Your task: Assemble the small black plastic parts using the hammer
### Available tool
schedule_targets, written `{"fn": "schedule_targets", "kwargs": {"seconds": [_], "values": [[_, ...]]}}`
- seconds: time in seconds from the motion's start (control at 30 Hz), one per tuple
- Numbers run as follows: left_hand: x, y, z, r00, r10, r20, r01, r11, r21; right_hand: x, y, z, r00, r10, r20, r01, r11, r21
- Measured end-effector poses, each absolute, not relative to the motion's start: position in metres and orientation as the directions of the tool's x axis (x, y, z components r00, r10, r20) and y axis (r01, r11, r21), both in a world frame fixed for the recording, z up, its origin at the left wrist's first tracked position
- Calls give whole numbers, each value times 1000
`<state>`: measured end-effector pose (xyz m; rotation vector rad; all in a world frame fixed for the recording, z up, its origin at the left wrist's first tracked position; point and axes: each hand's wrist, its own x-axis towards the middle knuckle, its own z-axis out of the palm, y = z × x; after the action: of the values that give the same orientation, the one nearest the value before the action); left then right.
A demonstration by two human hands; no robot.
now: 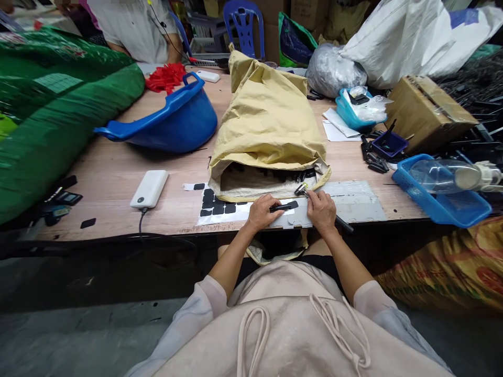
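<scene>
My left hand (262, 211) rests at the table's front edge, its fingers closed on a slim black plastic piece (280, 207). A dark flat end of that piece lies on the grey board (357, 201). My right hand (321, 210) grips a small hammer, whose shiny metal head (301, 189) sits just above the board and whose black handle (345, 225) sticks out below the hand. Left of my left hand lies a white sheet with rounded black pads (218, 204). Beyond both hands, a yellow sack (275, 115) lies with its mouth towards me, black parts inside.
A blue basin (168, 123) and a white power bank (150, 188) with a cable stand to the left. On the right are a blue basket (440, 201) holding a clear bottle, a purple tray (389, 144) and a cardboard box (432, 112). Another person (135, 31) is across the table.
</scene>
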<state>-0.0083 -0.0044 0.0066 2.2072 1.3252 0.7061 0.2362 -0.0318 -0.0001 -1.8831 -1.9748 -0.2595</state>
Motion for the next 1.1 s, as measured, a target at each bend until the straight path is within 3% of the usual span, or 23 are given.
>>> {"fn": "schedule_targets", "kwargs": {"seconds": [0.4,0.63,0.83,1.1], "values": [[-10,0,4,382,914,138,615,-363,700,243,-27,1,-38,913,405,983,106,-147],[-7,4,5,373,923,96,596,-318,737,236,-32,23,-11,899,438,851,239,-468],[-6,4,6,350,933,78,593,-285,753,202,-59,29,-176,919,354,720,365,-590],[-4,1,12,334,940,65,604,-267,751,188,-76,28,-180,909,376,760,371,-533]]}}
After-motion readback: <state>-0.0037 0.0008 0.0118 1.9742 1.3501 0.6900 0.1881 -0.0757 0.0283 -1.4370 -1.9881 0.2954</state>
